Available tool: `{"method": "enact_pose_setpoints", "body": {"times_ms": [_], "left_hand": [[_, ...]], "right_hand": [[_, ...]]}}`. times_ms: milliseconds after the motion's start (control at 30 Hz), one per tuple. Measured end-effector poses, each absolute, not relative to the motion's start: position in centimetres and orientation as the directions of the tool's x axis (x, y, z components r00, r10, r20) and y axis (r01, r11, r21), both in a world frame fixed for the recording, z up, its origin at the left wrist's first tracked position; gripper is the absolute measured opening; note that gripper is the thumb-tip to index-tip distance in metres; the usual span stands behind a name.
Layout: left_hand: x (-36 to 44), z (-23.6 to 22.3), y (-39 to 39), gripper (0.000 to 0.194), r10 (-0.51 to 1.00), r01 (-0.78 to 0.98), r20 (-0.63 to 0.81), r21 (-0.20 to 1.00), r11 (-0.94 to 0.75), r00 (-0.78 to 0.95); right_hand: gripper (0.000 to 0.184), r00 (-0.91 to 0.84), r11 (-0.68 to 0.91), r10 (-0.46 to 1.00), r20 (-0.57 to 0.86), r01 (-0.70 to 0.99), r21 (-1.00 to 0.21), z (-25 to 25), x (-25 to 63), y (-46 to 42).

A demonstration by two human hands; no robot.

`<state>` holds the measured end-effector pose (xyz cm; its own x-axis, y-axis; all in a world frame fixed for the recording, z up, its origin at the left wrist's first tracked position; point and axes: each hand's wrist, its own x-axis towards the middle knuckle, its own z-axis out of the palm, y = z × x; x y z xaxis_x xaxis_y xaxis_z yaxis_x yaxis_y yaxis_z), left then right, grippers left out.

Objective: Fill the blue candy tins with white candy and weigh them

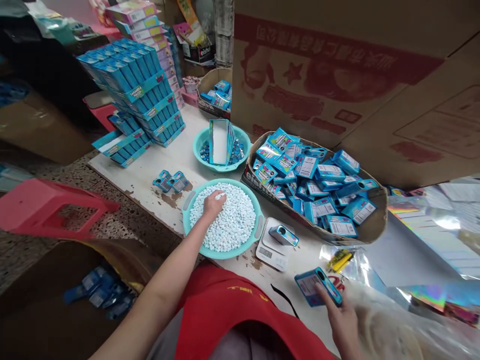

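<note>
My left hand is closed on a few small white candies, over a turquoise basin filled with white candies. Out to the right, my right hand grips a small blue candy box, tilted, with a dark round hole on its narrow side. Between the two hands a small white scale carries another blue box. Left of the basin, two small blue boxes sit side by side on the table.
A long cut-down carton heaped with blue boxes stands behind the scale. Farther back is a second turquoise basin holding display trays. Stacked full trays rise at back left. A red stool and open carton flank the table.
</note>
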<state>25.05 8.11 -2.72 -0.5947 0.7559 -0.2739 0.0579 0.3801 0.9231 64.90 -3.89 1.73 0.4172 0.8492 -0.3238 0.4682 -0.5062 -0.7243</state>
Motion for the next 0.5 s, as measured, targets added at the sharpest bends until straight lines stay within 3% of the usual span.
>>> {"method": "enact_pose_setpoints", "body": {"times_ms": [100, 167, 267, 333, 500], "left_hand": [[24.8, -1.7, 7.8, 0.028, 0.754, -0.130, -0.329, 0.941, 0.312, -0.568], [24.8, -1.0, 7.9, 0.034, 0.736, -0.362, -0.412, 0.901, 0.240, -0.538], [25.1, -0.2, 8.1, 0.030, 0.681, -0.747, -0.612, 0.649, 0.143, -0.402], [25.3, 0.1, 8.2, 0.024, 0.662, -0.826, -0.669, 0.548, 0.132, -0.338], [25.4, 1.1, 8.2, 0.020, 0.686, -0.834, -0.653, 0.538, 0.123, -0.320]], "right_hand": [[0.053, 0.447, -0.518, 0.830, -0.334, 0.395, -0.759, 4.2, 64.5, -2.7], [0.055, 0.389, -0.434, 0.874, -0.292, 0.352, -0.829, 5.0, 63.4, -1.4], [0.054, 0.210, -0.346, 0.930, -0.301, 0.226, -0.911, 5.3, 60.0, 0.7], [0.051, 0.087, -0.319, 0.947, -0.308, 0.183, -0.930, 5.4, 56.9, 2.0], [0.045, -0.158, -0.149, 0.966, -0.202, 0.295, -0.944, 6.1, 49.1, 4.3]]}}
